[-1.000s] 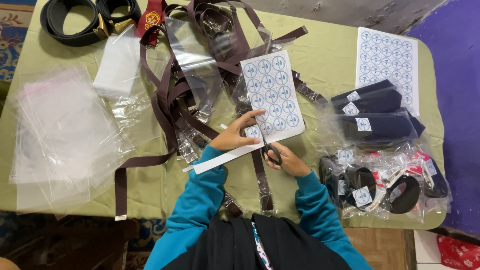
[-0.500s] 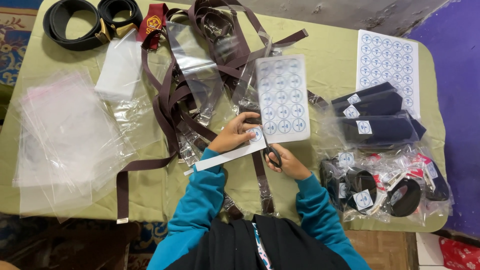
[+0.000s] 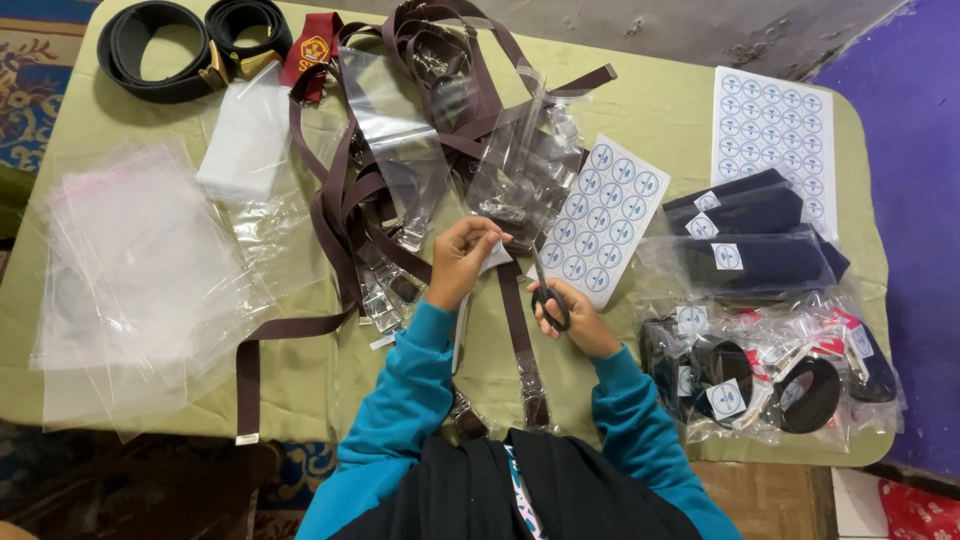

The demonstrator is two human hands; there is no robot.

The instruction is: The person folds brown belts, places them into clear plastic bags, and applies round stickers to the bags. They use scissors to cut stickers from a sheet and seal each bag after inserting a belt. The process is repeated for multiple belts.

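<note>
The right hand [image 3: 572, 318] is closed through the handles of small dark scissors [image 3: 545, 290], blades pointing up. The left hand [image 3: 462, 258] pinches a narrow white paper strip [image 3: 492, 256] (its lower end runs down under the wrist) near the middle of the green-covered table [image 3: 660, 100], just beside a white sheet of round blue stickers [image 3: 600, 220] and brown straps [image 3: 340, 200].
</note>
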